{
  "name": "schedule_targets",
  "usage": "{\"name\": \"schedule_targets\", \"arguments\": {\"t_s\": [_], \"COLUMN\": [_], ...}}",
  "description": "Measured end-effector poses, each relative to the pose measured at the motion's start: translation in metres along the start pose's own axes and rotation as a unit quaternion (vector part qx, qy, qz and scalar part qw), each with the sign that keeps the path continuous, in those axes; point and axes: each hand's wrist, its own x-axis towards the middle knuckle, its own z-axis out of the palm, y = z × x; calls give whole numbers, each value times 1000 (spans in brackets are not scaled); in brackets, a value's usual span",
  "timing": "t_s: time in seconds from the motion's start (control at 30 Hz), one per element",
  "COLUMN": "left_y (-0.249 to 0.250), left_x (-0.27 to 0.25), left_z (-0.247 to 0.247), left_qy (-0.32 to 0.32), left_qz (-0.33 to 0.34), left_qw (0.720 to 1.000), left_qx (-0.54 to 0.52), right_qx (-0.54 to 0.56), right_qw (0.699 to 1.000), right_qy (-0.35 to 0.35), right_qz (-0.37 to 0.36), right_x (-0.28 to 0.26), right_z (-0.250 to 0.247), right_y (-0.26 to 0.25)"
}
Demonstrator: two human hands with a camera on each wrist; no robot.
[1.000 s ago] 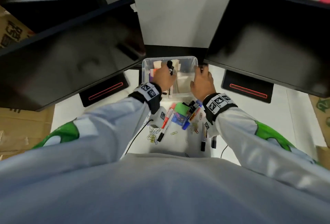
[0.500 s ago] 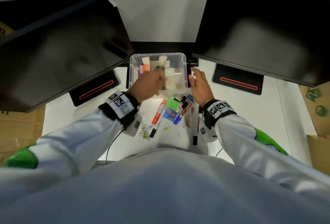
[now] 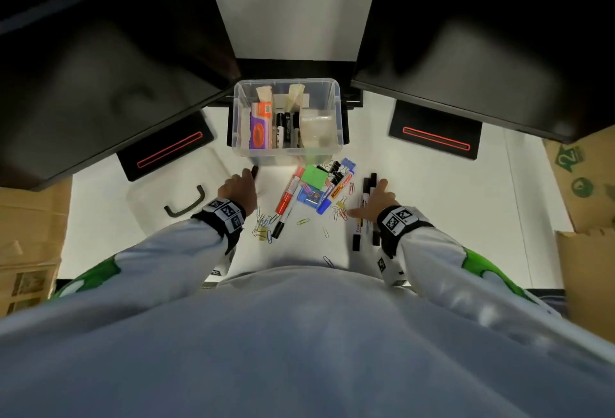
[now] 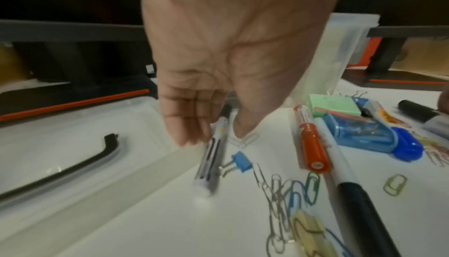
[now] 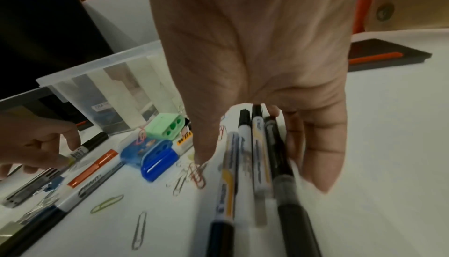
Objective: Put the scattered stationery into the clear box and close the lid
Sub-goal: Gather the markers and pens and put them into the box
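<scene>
White sleeves point(image 3: 173, 251), green patches, tagged wristbands point(image 3: 226, 214)

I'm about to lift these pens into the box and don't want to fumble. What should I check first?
1. Clear box open, with room inside: ok.
2. Lid off, lying on the table left of the box: ok.
3. Left hand firm on the black pen: cannot tell; thumb and fingers flank it, blurred.
4. Right hand closed round the markers: not ok; thumb and straight fingers only bracket them.
5. Loose stationery gathered: not ok; paper clips and the orange marker lie on the table.
</scene>
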Motion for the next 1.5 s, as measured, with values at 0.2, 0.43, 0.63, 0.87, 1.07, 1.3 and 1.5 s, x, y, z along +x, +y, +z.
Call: {"name": "schedule_targets", "arguments": {"t_s": [0.2, 0.43, 0.63, 0.87, 1.07, 1.3, 1.5], "left_y": [10, 5, 15, 40, 43, 38, 32], "left_x": [0, -1, -11, -6, -2, 0, 1], "left_z": [7, 7, 8, 19, 21, 13, 8], "left_qy": [-23, -38, -64, -65, -53, -41, -34], "left_qz": [10, 11, 76, 61, 49, 77, 89], "left_qw": [999, 984, 968, 990, 994, 994, 990], "left_qx": [-31, -175, -232, -108, -80, -68, -109], "right_qx": [36, 45, 47, 29, 74, 165, 172], "right_qw": [999, 997, 997, 997, 994, 975, 968], "right_qy": [37, 42, 48, 40, 6, -27, -82], "right_qz": [4, -38, -47, -67, -79, -145, -166], "right_x": [-1, 4, 7, 0, -6, -28, -57], "right_z": [16, 13, 9, 1, -16, -51, -86], "right_y": [-4, -6, -3, -12, -10, -4, -7]}}
